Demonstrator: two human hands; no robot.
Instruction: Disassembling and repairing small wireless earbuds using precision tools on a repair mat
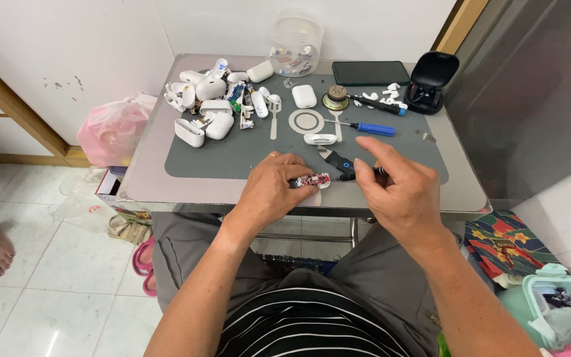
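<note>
Hands at the near edge of a grey mat [232, 155]; left hand [273, 188] curls shut around a small red circuit board [312, 180], pinning it steady on the mat; right hand [401, 192] pinches a slim black tool [351, 176], its tip against the board, index finger lifted; glossy white plastic earbud cases [209, 109] heaped at far left; blue-handled screwdriver [365, 127] lies apart.

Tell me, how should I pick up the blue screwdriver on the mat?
Pinch the blue screwdriver by its fat blue handle, coming straight down from above. It lies flat on the grey mat with its thin metal tip pointing left, and the handle end has open space around it, away from both hands.
</note>
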